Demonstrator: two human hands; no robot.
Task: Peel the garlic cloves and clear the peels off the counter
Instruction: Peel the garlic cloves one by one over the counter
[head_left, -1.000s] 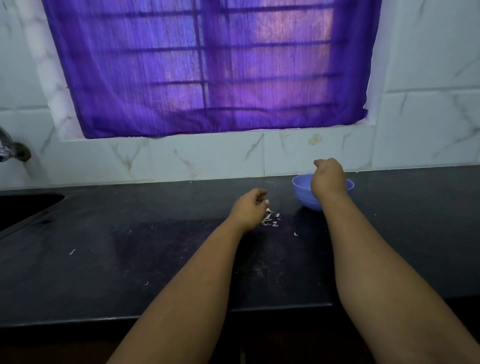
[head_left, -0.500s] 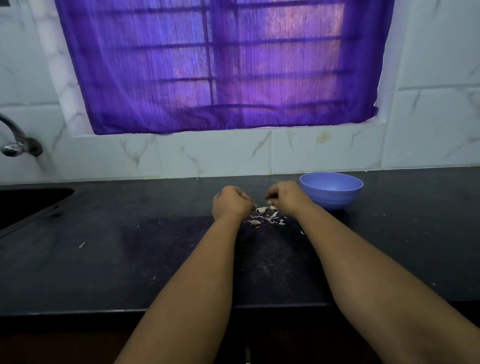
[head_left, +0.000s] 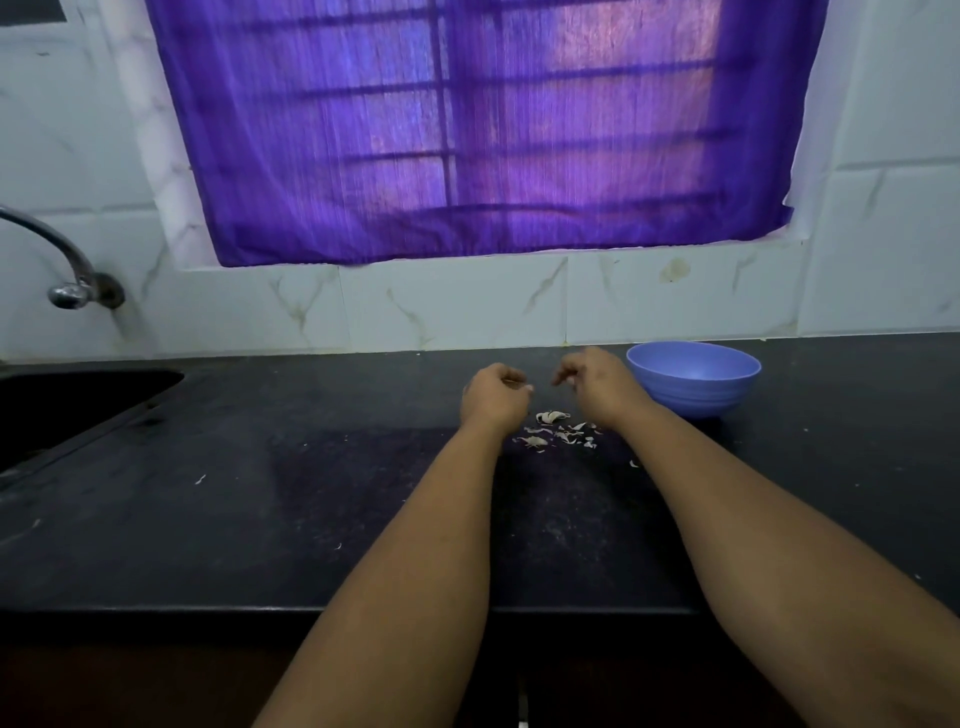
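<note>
Peeling looks well along but clearing is not begun: pale papery garlic peels (head_left: 558, 431) lie scattered on the black stone counter (head_left: 260, 493) beside the blue plastic bowl (head_left: 693, 376); left hand (head_left: 493, 397) and right hand (head_left: 597, 387) hover curled, contents indiscernible.

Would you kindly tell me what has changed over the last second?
The right hand came back from over the bowl to the left, beside the left hand, above the peels. Whether either holds a clove is hidden. Bowl and peels stayed put on the counter.
</note>
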